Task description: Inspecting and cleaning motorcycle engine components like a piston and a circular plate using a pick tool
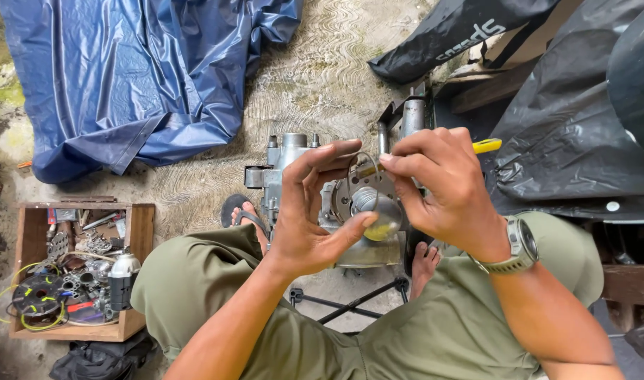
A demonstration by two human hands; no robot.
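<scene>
My left hand (309, 211) holds a small round metal cap (379, 215) between thumb and fingers, with a thin wire ring (360, 163) looped above it. My right hand (445, 190), with a watch on its wrist, grips a yellow-handled tool (485, 146) whose tip points at the ring and cap. Both hands hover over a grey metal engine part (288, 165) that stands on the ground between my feet.
A wooden box (140, 232) of tools, wire and metal parts sits at the left. A blue tarp (139, 70) lies at the upper left, black plastic sheets (575, 127) at the right. A black cross wrench (350, 304) lies on the concrete below the engine part.
</scene>
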